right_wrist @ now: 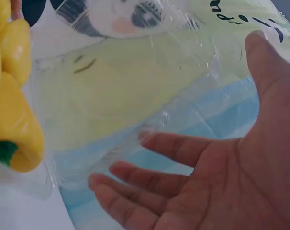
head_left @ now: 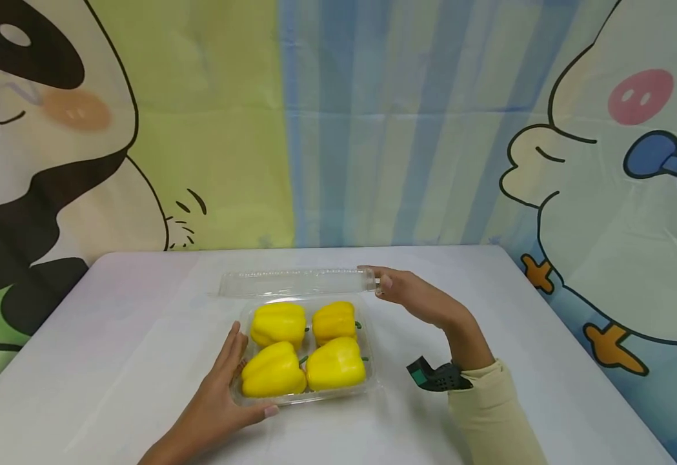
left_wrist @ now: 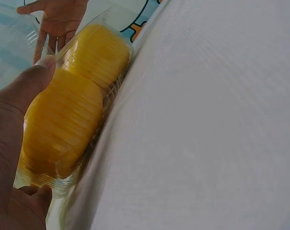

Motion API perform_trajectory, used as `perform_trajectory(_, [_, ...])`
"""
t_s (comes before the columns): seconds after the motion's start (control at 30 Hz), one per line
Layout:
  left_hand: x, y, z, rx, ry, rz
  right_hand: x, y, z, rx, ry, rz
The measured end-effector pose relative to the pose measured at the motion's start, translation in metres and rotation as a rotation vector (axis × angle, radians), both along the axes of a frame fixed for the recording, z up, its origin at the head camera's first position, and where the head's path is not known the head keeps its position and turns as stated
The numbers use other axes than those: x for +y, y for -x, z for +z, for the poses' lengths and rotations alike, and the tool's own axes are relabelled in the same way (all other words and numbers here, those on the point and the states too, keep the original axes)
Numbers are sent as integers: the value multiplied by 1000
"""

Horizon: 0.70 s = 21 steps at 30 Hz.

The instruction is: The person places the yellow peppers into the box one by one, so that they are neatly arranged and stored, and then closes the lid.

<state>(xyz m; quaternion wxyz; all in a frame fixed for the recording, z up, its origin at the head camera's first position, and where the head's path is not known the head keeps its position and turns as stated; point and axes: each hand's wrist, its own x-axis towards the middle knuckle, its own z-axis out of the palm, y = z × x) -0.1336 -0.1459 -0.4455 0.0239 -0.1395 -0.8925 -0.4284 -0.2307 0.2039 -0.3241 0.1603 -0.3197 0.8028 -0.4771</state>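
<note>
A clear plastic clamshell container [head_left: 308, 395] stands on the white table with its lid [head_left: 297, 282] raised at the far side. Inside sit several yellow bell peppers [head_left: 336, 363] with green stems. My left hand [head_left: 213, 400] holds the container at its near left corner, fingers along the left side and thumb [left_wrist: 32, 81] along the front. My right hand [head_left: 410, 296] is at the lid's right end. In the right wrist view its fingers [right_wrist: 173, 148] are spread and loosely bent behind the transparent lid, with the thumb held apart.
The white table [head_left: 141, 336] extends around the container to both sides. Behind it hangs a cartoon-printed curtain [head_left: 373, 129]. A dark band [head_left: 439, 376] is on the right wrist, beside a pale yellow sleeve [head_left: 492, 413].
</note>
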Motion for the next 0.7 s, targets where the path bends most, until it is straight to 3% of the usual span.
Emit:
perform_trajectory(0.23, [-1,1,1,-24,-1,6,8,-6,-15,115,-85,-12])
perform_trajectory(0.4, [-3,-4,5,-141,17,43,8,-10,-27,101,-71,33])
perform_trajectory(0.5, [-4,-6,7,-167,29,57,8,-12,-33,108,-76,64])
perform_trajectory(0.7, [-4,-2,3,-114,-131,-11,16,-21,-35,142,-101,73])
